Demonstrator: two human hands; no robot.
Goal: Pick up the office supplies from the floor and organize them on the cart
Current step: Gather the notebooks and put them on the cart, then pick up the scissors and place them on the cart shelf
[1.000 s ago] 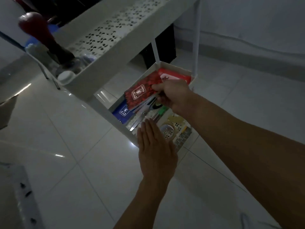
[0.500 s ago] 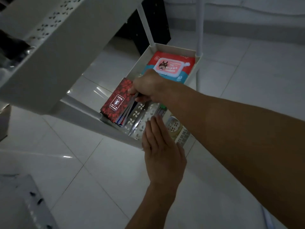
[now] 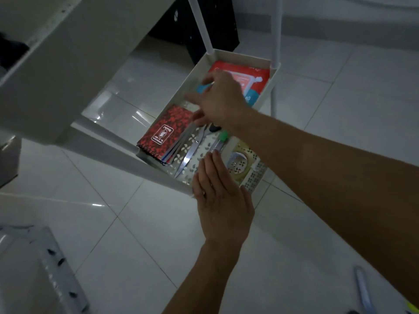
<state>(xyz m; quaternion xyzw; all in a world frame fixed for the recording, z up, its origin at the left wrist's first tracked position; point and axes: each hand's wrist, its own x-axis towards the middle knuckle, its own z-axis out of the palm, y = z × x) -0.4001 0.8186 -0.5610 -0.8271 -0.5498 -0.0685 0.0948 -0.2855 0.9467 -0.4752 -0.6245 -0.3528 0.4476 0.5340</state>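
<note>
The white cart's bottom tray (image 3: 240, 55) holds a red patterned notebook (image 3: 166, 129) lying on thinner booklets at the near left. Beside it lie scissors (image 3: 191, 149), a clear tube with a green cap (image 3: 218, 143) and a roll of tape (image 3: 238, 165). A red wipes pack (image 3: 251, 79) lies at the far end. My right hand (image 3: 221, 98) hovers above the tray's middle, fingers spread, just off the notebook's far edge. My left hand (image 3: 221, 200) rests flat with fingers together against the tray's near rim, its fingertips by the tube.
The cart's upper shelf (image 3: 68, 64) overhangs the left of the view. A white perforated panel (image 3: 52, 257) lies on the tiled floor at lower left. A pale blue object (image 3: 362, 288) lies on the floor at lower right. A dark cabinet (image 3: 217, 23) stands behind the cart.
My right hand has set the red notebook and booklets down in the tray's near left, let go and lifted away toward the wipes. My left hand stays at the rim.
</note>
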